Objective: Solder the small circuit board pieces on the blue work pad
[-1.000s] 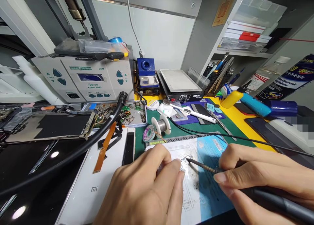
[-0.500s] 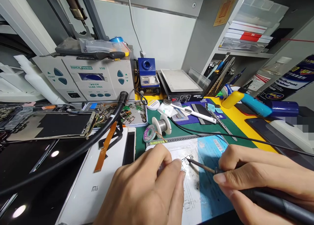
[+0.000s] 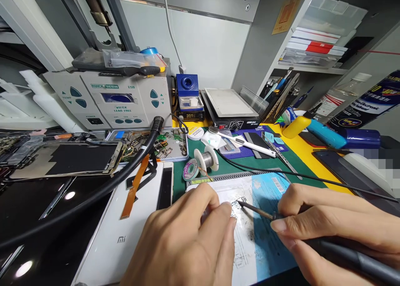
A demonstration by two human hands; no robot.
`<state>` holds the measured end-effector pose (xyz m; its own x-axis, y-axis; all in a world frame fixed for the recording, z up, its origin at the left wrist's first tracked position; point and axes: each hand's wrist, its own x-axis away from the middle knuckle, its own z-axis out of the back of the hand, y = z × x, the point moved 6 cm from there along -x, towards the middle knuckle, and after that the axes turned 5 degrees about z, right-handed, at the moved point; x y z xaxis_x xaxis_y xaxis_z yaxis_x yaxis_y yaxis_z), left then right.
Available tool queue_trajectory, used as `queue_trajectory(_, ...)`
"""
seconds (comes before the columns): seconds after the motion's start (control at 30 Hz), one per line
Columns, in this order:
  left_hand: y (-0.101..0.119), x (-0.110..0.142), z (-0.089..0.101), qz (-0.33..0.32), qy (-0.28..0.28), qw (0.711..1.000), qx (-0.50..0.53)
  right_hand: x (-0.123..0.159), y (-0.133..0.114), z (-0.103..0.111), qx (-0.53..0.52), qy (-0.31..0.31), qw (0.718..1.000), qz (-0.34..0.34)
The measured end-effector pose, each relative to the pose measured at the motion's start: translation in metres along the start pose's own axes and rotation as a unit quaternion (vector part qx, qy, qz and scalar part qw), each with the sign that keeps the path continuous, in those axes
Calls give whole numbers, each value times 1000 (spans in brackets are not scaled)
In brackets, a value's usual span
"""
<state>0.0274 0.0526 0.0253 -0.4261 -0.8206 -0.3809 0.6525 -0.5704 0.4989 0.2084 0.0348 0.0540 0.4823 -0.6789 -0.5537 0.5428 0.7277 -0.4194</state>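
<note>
Head view: PCB (image 3: 236, 207) pinched at L fingertips (image 3: 227, 209), R fingers (image 3: 281, 225) clenched on soldering iron (image 3: 353, 257)

- A soldering iron (image 3: 346, 254), dark-handled with a thin metal shaft, lies slanted in the right hand (image 3: 325, 223), its tip at the part's edge.
- A small silvery circuit part (image 3: 236, 207) lies flat on a printed mat (image 3: 268, 244), just beside the left hand (image 3: 184, 236).
</note>
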Motion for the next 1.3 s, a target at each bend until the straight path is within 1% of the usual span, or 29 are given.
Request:
queue_trajectory(0.07, 1, -1, 0, 0, -2, 1000, 1, 0, 0, 0, -2, 1, 1000, 2)
queue_trajectory(0.2, 2, -3, 1, -4, 3, 1000, 2, 0, -1, 2, 18, 25, 1000, 4)
queue_trajectory(0.33, 1, -3, 1, -6, 11, 1000, 7, -2, -1, 2, 5, 21, 1000, 1)
queue_trajectory(0.47, -2, -3, 0, 0, 7, 1000, 8, -4, 0, 4, -3, 28, 1000, -5)
queue_trajectory(0.67, 0, -3, 0, -1, 1, 1000, 8, -2, 0, 1, -10, 4, 1000, 0)
queue_trajectory(0.87, 0, -1, 0, 2, -4, 1000, 6, -1, 1, 3, -4, 38, 999, -19)
queue_trajectory(1.03, 0, -1, 0, 3, 6, 1000, 8, 0, -1, 2, -7, 26, 1000, -13)
queue_trajectory(1.2, 0, -1, -1, 7, 0, 1000, 4, -3, 1, 2, -8, 42, 999, -21)
queue_trajectory(1.3, -1, -2, -1, 6, 2, 1000, 4, -4, 1, 0, -11, 26, 999, -16)
